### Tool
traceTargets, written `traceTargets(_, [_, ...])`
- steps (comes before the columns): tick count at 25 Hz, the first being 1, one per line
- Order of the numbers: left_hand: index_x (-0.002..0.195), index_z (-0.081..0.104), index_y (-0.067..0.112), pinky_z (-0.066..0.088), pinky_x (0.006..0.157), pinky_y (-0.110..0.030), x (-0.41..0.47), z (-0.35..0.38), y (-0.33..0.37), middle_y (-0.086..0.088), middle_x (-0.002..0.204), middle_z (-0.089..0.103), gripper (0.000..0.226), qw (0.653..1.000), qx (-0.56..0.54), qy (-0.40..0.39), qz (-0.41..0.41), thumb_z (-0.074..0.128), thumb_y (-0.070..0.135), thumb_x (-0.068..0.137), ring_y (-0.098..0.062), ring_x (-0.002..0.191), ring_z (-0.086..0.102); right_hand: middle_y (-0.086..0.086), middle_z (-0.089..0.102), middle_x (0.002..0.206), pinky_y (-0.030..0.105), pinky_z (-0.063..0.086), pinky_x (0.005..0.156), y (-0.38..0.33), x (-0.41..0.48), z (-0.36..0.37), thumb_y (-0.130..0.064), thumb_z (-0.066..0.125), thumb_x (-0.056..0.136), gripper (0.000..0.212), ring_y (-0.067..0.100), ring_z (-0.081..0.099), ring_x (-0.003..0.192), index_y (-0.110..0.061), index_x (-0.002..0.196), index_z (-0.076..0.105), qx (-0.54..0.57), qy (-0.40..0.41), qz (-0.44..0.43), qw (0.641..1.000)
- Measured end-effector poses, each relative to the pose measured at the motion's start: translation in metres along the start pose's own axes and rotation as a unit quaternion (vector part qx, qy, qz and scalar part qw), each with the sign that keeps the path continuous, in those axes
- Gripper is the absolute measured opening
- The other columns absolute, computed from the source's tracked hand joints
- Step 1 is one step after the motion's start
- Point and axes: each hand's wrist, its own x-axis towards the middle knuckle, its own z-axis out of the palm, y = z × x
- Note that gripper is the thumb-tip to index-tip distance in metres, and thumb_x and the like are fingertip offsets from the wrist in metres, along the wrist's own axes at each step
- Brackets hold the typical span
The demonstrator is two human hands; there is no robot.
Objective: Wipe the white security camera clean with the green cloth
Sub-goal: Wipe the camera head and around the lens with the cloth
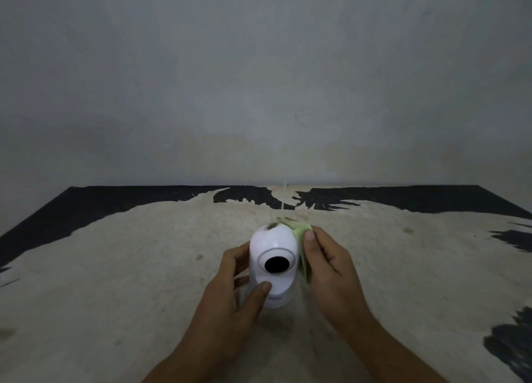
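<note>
The white security camera stands upright at the middle of the table, its round black lens facing me. A dark smudge marks the top of its dome. My left hand grips the camera's lower left side, thumb across the front of the base. My right hand presses the green cloth against the camera's right side and upper back. Most of the cloth is hidden behind the camera and under my fingers.
The table has a worn beige top with black patches along the far edge and at the right. A thin white cable rises behind the camera. A plain grey wall stands right behind the table.
</note>
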Motion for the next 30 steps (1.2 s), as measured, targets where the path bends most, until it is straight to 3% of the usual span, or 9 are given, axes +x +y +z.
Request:
traceTargets(4, [0.123, 0.032, 0.046, 0.041, 0.076, -0.001, 0.001, 0.001, -0.001, 0.036, 0.119, 0.045, 0.057, 1.0, 0.02, -0.003, -0.011, 0.059, 0.049, 0.072, 0.023, 0.105, 0.044, -0.02, 0.07, 0.099, 0.013, 0.05, 0.079, -0.007, 0.0, 0.004, -0.022, 0.035, 0.101, 0.03, -0.002, 0.063, 0.095, -0.021, 0.111, 0.064, 0.006, -0.021, -0.039, 0.999])
traceTargets(7, [0.123, 0.033, 0.046, 0.041, 0.077, 0.001, 0.0, 0.001, 0.0, 0.035, 0.121, 0.046, 0.057, 1.0, 0.015, -0.001, -0.005, 0.059, 0.049, 0.073, 0.02, 0.107, 0.045, -0.002, 0.063, 0.077, 0.032, 0.049, 0.063, 0.001, 0.001, 0.004, -0.034, 0.036, 0.099, 0.031, 0.009, 0.057, 0.069, -0.021, 0.089, 0.062, -0.013, 0.015, -0.013, 1.0])
traceTargets(9, [0.125, 0.032, 0.044, 0.041, 0.078, -0.001, 0.0, 0.001, 0.001, 0.035, 0.122, 0.044, 0.059, 1.0, 0.021, 0.0, -0.003, 0.058, 0.05, 0.072, 0.017, 0.107, 0.047, 0.002, 0.062, 0.077, 0.039, 0.05, 0.063, 0.002, 0.002, 0.002, -0.036, 0.036, 0.098, 0.032, 0.017, 0.057, 0.068, -0.02, 0.088, 0.061, -0.02, 0.015, -0.017, 1.0])
traceTargets(12, [0.127, 0.03, 0.042, 0.037, 0.084, -0.007, 0.001, 0.002, 0.001, 0.032, 0.121, 0.045, 0.062, 0.999, 0.032, 0.001, -0.007, 0.056, 0.052, 0.071, 0.013, 0.107, 0.046, -0.02, 0.067, 0.098, 0.014, 0.05, 0.079, -0.004, -0.001, 0.004, -0.026, 0.034, 0.098, 0.031, -0.002, 0.063, 0.093, -0.024, 0.113, 0.061, -0.041, -0.019, -0.053, 0.998])
traceTargets(14, [0.128, 0.031, 0.04, 0.038, 0.084, -0.006, 0.0, 0.002, 0.001, 0.03, 0.124, 0.046, 0.063, 0.999, 0.032, 0.002, -0.002, 0.056, 0.052, 0.072, 0.012, 0.11, 0.047, -0.022, 0.066, 0.109, 0.011, 0.049, 0.085, -0.006, -0.002, 0.003, -0.025, 0.034, 0.099, 0.031, -0.002, 0.061, 0.104, -0.026, 0.121, 0.057, -0.059, -0.022, -0.06, 0.996])
traceTargets(19, [0.118, 0.03, 0.052, 0.04, 0.073, -0.001, 0.001, 0.002, 0.003, 0.038, 0.114, 0.046, 0.055, 1.0, 0.02, 0.0, -0.017, 0.056, 0.053, 0.069, 0.026, 0.099, 0.044, -0.015, 0.057, 0.132, 0.028, 0.042, 0.105, -0.002, -0.007, 0.003, -0.036, 0.029, 0.099, 0.039, 0.001, 0.048, 0.124, -0.028, 0.131, 0.051, -0.16, -0.023, -0.116, 0.98])
traceTargets(24, [0.127, 0.032, 0.04, 0.04, 0.079, -0.004, 0.0, 0.001, 0.005, 0.034, 0.118, 0.045, 0.063, 1.0, 0.027, -0.001, -0.007, 0.057, 0.051, 0.07, 0.017, 0.105, 0.046, -0.013, 0.063, 0.119, 0.037, 0.05, 0.096, 0.003, -0.005, 0.004, -0.035, 0.03, 0.1, 0.035, 0.003, 0.057, 0.112, -0.029, 0.125, 0.054, -0.154, 0.026, -0.093, 0.983])
traceTargets(27, [0.121, 0.031, 0.043, 0.039, 0.07, 0.003, 0.001, 0.001, 0.007, 0.04, 0.111, 0.041, 0.058, 0.999, 0.03, -0.002, -0.012, 0.056, 0.051, 0.069, 0.025, 0.096, 0.046, -0.005, 0.06, 0.13, 0.029, 0.036, 0.106, -0.003, -0.01, 0.01, -0.046, 0.022, 0.1, 0.05, 0.005, 0.049, 0.123, -0.02, 0.128, 0.055, -0.24, 0.016, -0.159, 0.958])
traceTargets(30, [0.116, 0.026, 0.045, 0.036, 0.064, 0.002, 0.002, 0.002, 0.01, 0.039, 0.105, 0.036, 0.056, 0.998, 0.042, 0.005, -0.045, 0.054, 0.052, 0.067, 0.016, 0.091, 0.046, 0.0, 0.063, 0.127, 0.027, 0.026, 0.108, -0.012, -0.014, 0.009, -0.038, 0.018, 0.102, 0.052, 0.01, 0.052, 0.123, -0.014, 0.124, 0.059, -0.333, -0.033, -0.256, 0.907])
